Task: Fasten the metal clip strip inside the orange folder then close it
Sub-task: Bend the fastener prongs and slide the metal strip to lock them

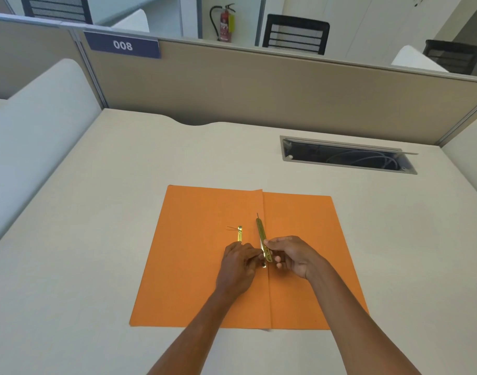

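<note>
Pinching clip strip [263, 243], both hands' grip closed

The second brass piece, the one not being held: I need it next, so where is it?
It lies on the open orange folder, on its left leaf just left of the centre fold, directly beyond the left hand.

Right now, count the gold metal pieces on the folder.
2. A long strip on the crease, held by the right hand; a shorter piece left of it, partly under the left hand.
</note>
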`<action>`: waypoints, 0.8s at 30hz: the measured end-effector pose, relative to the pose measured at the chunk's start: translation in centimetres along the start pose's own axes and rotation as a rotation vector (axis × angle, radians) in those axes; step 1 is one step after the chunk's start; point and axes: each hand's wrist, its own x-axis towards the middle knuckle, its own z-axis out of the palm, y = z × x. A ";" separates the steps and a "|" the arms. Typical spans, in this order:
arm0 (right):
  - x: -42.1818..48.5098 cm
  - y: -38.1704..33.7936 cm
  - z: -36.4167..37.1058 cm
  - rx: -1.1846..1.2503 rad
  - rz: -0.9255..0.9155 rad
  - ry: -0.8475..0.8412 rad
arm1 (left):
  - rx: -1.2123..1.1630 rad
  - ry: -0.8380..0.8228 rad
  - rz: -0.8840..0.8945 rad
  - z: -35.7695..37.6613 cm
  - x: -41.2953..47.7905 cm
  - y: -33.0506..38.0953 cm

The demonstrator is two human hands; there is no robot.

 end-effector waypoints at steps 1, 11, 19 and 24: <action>0.0 0.0 0.0 -0.004 0.001 0.000 | -0.004 0.003 0.002 0.0 0.0 0.0; 0.3 0.2 -0.4 0.020 0.033 -0.020 | -0.039 0.001 -0.026 -0.2 0.1 0.3; 0.4 0.3 -0.1 0.068 0.038 -0.032 | -0.068 0.004 -0.036 -0.1 0.1 0.2; 0.8 0.6 0.0 0.079 0.035 -0.050 | -0.096 0.026 -0.028 -0.2 0.1 0.4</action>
